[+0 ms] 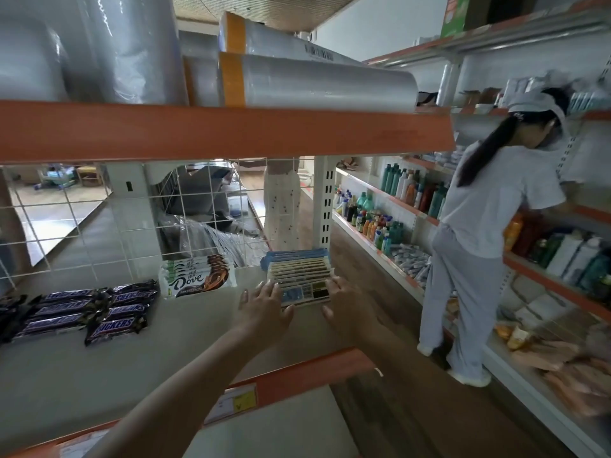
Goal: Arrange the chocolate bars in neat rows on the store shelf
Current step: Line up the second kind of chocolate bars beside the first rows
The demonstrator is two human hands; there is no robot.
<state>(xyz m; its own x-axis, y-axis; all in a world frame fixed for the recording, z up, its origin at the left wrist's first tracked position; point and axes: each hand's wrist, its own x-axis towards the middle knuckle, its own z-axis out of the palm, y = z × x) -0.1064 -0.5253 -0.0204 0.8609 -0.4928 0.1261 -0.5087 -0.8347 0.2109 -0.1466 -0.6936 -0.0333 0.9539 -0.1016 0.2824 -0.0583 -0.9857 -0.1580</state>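
A row of flat blue-and-white chocolate bars lies overlapping near the right end of the grey shelf. My left hand touches the row's left side with straight fingers. On the row's right side rests my right hand, its fingers over the front bar's edge. A fanned row of Dove bars lies to the left. Further left, several Snickers bars lie in two loose columns.
A white wire grid backs the shelf. An orange shelf edge with large plastic-film rolls hangs overhead. Another person stands in the aisle at the right, at shelves of bottles.
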